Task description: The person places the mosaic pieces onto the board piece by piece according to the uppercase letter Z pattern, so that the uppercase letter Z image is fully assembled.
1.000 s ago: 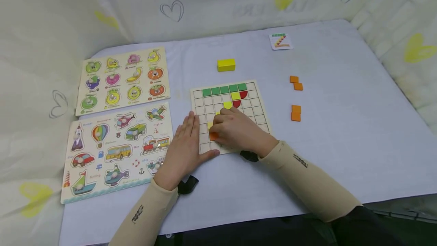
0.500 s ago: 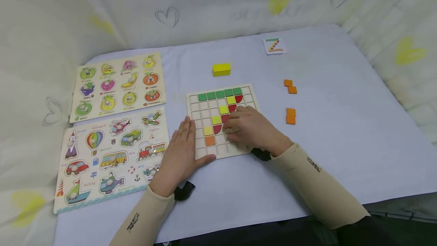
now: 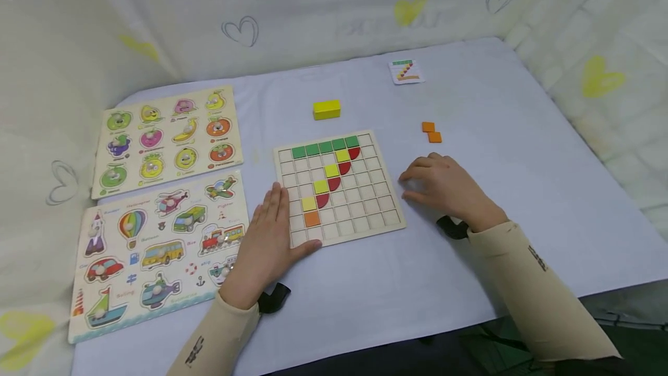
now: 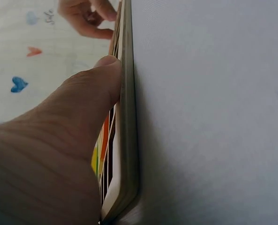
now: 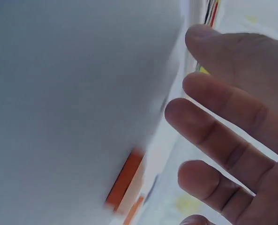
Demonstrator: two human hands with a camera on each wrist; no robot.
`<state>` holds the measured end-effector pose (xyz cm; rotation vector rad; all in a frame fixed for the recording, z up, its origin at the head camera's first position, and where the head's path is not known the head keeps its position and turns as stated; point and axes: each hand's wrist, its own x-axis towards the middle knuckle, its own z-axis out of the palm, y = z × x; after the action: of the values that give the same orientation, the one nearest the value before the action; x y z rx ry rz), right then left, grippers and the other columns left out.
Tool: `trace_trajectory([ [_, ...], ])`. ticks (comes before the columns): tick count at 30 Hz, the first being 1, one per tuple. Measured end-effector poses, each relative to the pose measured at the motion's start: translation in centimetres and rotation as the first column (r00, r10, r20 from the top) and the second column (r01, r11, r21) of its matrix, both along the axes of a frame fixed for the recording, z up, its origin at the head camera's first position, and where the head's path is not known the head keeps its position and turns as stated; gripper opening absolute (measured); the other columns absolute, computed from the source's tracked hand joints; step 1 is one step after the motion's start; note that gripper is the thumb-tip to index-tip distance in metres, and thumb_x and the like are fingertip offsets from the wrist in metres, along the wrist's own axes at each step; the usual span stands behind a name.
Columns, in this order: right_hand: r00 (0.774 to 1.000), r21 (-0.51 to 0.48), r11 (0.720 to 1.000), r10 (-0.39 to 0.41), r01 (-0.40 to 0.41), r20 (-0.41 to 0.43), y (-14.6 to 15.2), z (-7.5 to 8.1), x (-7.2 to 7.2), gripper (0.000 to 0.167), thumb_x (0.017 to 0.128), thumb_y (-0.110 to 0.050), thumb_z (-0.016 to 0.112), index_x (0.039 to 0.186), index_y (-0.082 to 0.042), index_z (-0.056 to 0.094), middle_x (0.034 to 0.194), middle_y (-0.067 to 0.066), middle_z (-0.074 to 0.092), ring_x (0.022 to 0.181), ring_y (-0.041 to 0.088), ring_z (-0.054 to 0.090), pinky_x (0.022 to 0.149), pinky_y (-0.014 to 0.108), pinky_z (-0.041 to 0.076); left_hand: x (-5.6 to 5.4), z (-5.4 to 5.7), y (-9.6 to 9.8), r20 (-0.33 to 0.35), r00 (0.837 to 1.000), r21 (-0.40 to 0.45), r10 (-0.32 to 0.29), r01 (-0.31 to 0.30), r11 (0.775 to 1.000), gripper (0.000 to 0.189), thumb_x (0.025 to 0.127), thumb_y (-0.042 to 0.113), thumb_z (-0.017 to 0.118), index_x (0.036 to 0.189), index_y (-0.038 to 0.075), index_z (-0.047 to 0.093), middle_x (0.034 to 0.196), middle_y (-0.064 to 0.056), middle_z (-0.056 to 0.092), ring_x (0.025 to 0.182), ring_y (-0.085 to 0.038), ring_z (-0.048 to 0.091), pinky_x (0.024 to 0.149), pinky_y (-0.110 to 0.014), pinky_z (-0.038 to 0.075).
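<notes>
My left hand (image 3: 263, 242) rests with straight fingers along the left edge of a wooden grid board (image 3: 360, 210), its thumb (image 4: 89, 82) at the near edge. Green square tiles (image 3: 326, 147) form a row near the top of the grid. Yellow squares (image 3: 320, 187) and red quarter-round tiles (image 3: 334, 183) run diagonally down to one orange square tile (image 3: 312, 219). To the right of the board, my right hand (image 3: 451, 190) hovers with relaxed, spread fingers that hold nothing. It covers the nearer orange pair in the head view; orange tiles (image 5: 124, 180) show beyond its fingers in the right wrist view.
Two more orange tiles (image 3: 431, 132) lie beyond the right hand. A yellow block (image 3: 326, 109) stands behind the board, and a small pattern card (image 3: 406, 72) lies farther back. The fruit puzzle (image 3: 169, 143) and vehicle puzzle (image 3: 162, 251) fill the left side.
My right hand has left the grid and moved right to the nearer orange pair. The orange square stays on the board. My left hand keeps its place on the board edge.
</notes>
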<state>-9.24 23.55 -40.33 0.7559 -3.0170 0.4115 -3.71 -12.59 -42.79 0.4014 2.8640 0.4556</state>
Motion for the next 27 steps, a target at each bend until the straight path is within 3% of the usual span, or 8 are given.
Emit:
trace_trajectory([
  [14, 0.985, 0.098, 0.989, -0.121, 0.11, 0.12, 4.3, 1.6, 0.1, 0.022, 0.085, -0.018, 0.084, 0.107, -0.018, 0.081, 0.109, -0.001, 0.077, 0.098, 0.024, 0.059, 0.087, 0.047, 0.046, 0.1, -0.2, -0.1, -0.02, 1.0, -0.004, -0.008, 0.008, 1.0, 0.127, 0.083, 0.076, 0.069, 0.165, -0.003, 0.011, 0.175, -0.02, 0.007, 0.163, -0.038, 0.012, 0.131, -0.055, 0.022],
  [22, 0.994, 0.045, 0.995, -0.088, 0.085, 0.067, 3.5, 1.2, 0.3, 0.02, 0.084, -0.012, 0.083, 0.103, -0.015, 0.082, 0.101, -0.001, 0.079, 0.093, 0.022, 0.06, 0.082, 0.042, 0.046, 0.0, -0.2, -0.2, -0.028, 1.0, -0.003, -0.009, 0.009, 1.0, 0.127, 0.083, 0.076, 0.069, 0.165, -0.004, 0.012, 0.175, -0.021, 0.007, 0.163, -0.038, 0.013, 0.131, -0.055, 0.022],
  [27, 1.0, 0.011, 1.0, 0.009, -0.009, 0.005, 0.6, 1.2, 0.4, 0.018, 0.083, -0.013, 0.084, 0.101, -0.015, 0.082, 0.097, 0.0, 0.078, 0.087, 0.021, 0.059, 0.078, 0.039, 0.046, 0.0, -0.2, -0.1, -0.027, 1.0, 0.001, -0.01, 0.01, 1.0, 0.126, 0.084, 0.075, 0.069, 0.165, -0.004, 0.013, 0.175, -0.021, 0.007, 0.163, -0.038, 0.013, 0.131, -0.055, 0.022],
])
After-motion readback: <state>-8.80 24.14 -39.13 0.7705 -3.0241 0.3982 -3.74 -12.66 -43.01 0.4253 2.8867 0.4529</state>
